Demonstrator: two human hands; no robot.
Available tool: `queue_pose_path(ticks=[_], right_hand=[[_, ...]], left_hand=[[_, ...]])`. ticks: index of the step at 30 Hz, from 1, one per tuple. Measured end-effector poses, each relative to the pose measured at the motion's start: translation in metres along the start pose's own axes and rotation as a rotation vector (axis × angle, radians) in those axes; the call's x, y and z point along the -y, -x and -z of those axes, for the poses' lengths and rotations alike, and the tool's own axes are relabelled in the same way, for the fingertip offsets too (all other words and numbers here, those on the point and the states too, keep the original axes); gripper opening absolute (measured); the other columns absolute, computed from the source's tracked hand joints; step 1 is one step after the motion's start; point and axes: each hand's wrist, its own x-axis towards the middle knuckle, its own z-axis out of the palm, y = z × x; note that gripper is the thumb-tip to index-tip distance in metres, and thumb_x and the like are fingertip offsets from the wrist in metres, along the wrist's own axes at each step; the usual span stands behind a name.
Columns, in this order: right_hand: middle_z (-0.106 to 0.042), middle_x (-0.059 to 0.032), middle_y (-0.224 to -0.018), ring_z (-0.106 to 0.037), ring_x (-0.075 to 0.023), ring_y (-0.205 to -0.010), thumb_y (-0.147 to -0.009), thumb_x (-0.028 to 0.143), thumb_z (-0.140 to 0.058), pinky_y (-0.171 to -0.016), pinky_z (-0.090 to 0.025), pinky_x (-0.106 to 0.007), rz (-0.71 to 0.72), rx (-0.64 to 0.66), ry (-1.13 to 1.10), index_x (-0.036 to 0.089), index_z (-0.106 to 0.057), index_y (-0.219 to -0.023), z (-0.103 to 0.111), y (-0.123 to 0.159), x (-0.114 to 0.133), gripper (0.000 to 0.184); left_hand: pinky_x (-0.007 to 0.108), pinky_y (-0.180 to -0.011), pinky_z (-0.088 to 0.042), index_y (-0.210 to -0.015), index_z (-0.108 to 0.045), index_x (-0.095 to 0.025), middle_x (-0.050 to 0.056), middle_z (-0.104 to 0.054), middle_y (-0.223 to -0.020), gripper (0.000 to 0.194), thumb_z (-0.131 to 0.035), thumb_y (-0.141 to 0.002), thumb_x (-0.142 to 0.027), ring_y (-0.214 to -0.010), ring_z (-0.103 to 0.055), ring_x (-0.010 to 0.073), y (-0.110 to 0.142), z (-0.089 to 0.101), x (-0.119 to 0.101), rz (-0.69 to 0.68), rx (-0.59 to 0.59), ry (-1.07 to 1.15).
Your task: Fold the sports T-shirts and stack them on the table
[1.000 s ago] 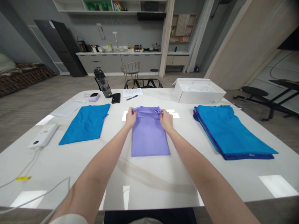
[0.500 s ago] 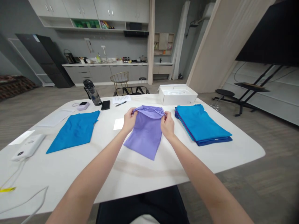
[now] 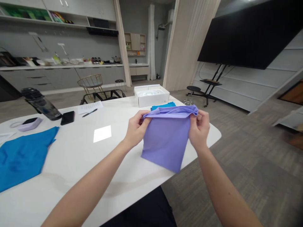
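A folded purple cloth (image 3: 167, 138) hangs in the air above the right part of the white table (image 3: 78, 157). My left hand (image 3: 136, 127) pinches its top left corner and my right hand (image 3: 200, 127) pinches its top right corner. Both hands are closed on the folded top edge. Behind the purple cloth, a sliver of the stack of blue cloths (image 3: 163, 106) shows on the table. A single blue cloth (image 3: 21, 156) lies flat at the left.
An open white box (image 3: 151, 94) stands at the far side. A black phone (image 3: 67, 117), a pen on paper (image 3: 89, 108), a dark water bottle (image 3: 41, 104) and a small lilac case (image 3: 27, 123) lie at the far left. Chairs stand beyond the table.
The purple cloth has been lifted off the table and carried to the right, toward the blue stack. My view has swung right with it.
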Motion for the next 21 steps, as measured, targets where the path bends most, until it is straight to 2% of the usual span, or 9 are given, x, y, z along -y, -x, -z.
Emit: queue_pose_path(ticks=[2, 4, 6, 9, 11, 13, 15, 18, 21], right_hand=[[-0.053, 0.0011, -0.075, -0.051, -0.0162, -0.065, -0.098, 0.052, -0.055, -0.063, -0.043, -0.03, 0.027, 0.075, 0.005, 0.025, -0.06, -0.11, 0.021, -0.031, -0.008, 0.03], [-0.051, 0.0021, -0.072, -0.048, -0.0148, -0.062, -0.097, 0.052, -0.057, -0.061, -0.04, -0.028, 0.029, 0.135, 0.023, 0.025, -0.062, -0.108, 0.031, -0.056, -0.026, 0.03], [-0.05, 0.0033, -0.07, -0.046, -0.0135, -0.061, -0.096, 0.051, -0.059, -0.059, -0.038, -0.027, -0.008, 0.196, 0.059, 0.024, -0.062, -0.107, 0.028, -0.07, -0.054, 0.03], [-0.047, 0.0053, -0.067, -0.044, -0.0124, -0.059, -0.095, 0.05, -0.057, -0.058, -0.035, -0.026, -0.102, 0.323, 0.127, 0.021, -0.063, -0.105, 0.014, -0.072, -0.106, 0.031], [-0.046, 0.0057, -0.066, -0.043, -0.0125, -0.059, -0.096, 0.051, -0.054, -0.059, -0.035, -0.026, -0.143, 0.367, 0.151, 0.02, -0.062, -0.105, 0.005, -0.068, -0.133, 0.032], [-0.046, 0.0054, -0.066, -0.043, -0.0128, -0.06, -0.096, 0.052, -0.054, -0.059, -0.035, -0.026, -0.146, 0.342, 0.145, 0.02, -0.061, -0.105, 0.001, -0.071, -0.147, 0.033], [-0.046, 0.005, -0.067, -0.042, -0.0128, -0.059, -0.096, 0.054, -0.055, -0.058, -0.035, -0.025, -0.101, 0.26, 0.113, 0.021, -0.06, -0.105, -0.001, -0.086, -0.147, 0.035], [-0.045, 0.0045, -0.068, -0.041, -0.0127, -0.058, -0.097, 0.058, -0.053, -0.059, -0.036, -0.026, 0.015, 0.136, 0.084, 0.021, -0.06, -0.105, -0.01, -0.128, -0.136, 0.038], [-0.05, 0.002, -0.071, -0.049, -0.0148, -0.065, -0.098, 0.061, -0.049, -0.069, -0.043, -0.029, 0.079, 0.127, 0.182, 0.021, -0.061, -0.108, -0.041, -0.173, -0.141, 0.043]], left_hand=[[0.023, -0.063, -0.046, -0.1, -0.068, -0.024, -0.001, -0.066, -0.087, 0.023, -0.062, -0.094, -0.046, -0.072, -0.056, 0.0131, -0.005, -0.021, -0.004, 0.044, -0.007, 0.085], [0.023, -0.065, -0.047, -0.1, -0.067, -0.025, -0.001, -0.066, -0.089, 0.021, -0.061, -0.094, -0.044, -0.075, -0.057, 0.0134, -0.009, -0.047, 0.008, 0.133, -0.005, 0.166], [0.023, -0.069, -0.049, -0.101, -0.066, -0.024, -0.001, -0.066, -0.09, 0.019, -0.059, -0.094, -0.04, -0.078, -0.058, 0.0136, -0.011, -0.077, 0.036, 0.26, 0.002, 0.237], [0.024, -0.065, -0.049, -0.096, -0.063, -0.021, -0.001, -0.063, -0.081, 0.015, -0.056, -0.094, -0.034, -0.072, -0.058, 0.0138, -0.011, -0.12, 0.09, 0.54, -0.008, 0.24], [0.024, -0.065, -0.049, -0.093, -0.061, -0.021, -0.001, -0.062, -0.078, 0.014, -0.054, -0.094, -0.034, -0.074, -0.059, 0.0145, -0.014, -0.14, 0.116, 0.617, -0.032, 0.185], [0.025, -0.069, -0.05, -0.092, -0.061, -0.022, -0.001, -0.061, -0.08, 0.015, -0.054, -0.095, -0.035, -0.077, -0.059, 0.0149, -0.021, -0.149, 0.124, 0.576, -0.079, 0.147], [0.025, -0.074, -0.05, -0.095, -0.063, -0.022, 0.0, -0.062, -0.084, 0.017, -0.054, -0.095, -0.037, -0.081, -0.059, 0.0149, -0.034, -0.151, 0.117, 0.462, -0.121, 0.152], [0.025, -0.077, -0.05, -0.1, -0.064, -0.023, 0.0, -0.063, -0.088, 0.02, -0.055, -0.096, -0.04, -0.084, -0.059, 0.0151, -0.066, -0.148, 0.1, 0.297, -0.156, 0.184], [0.027, -0.079, -0.051, -0.103, -0.064, -0.021, 0.001, -0.066, -0.092, 0.024, -0.054, -0.097, -0.043, -0.088, -0.062, 0.0163, -0.108, -0.149, 0.113, 0.281, -0.195, 0.176]])
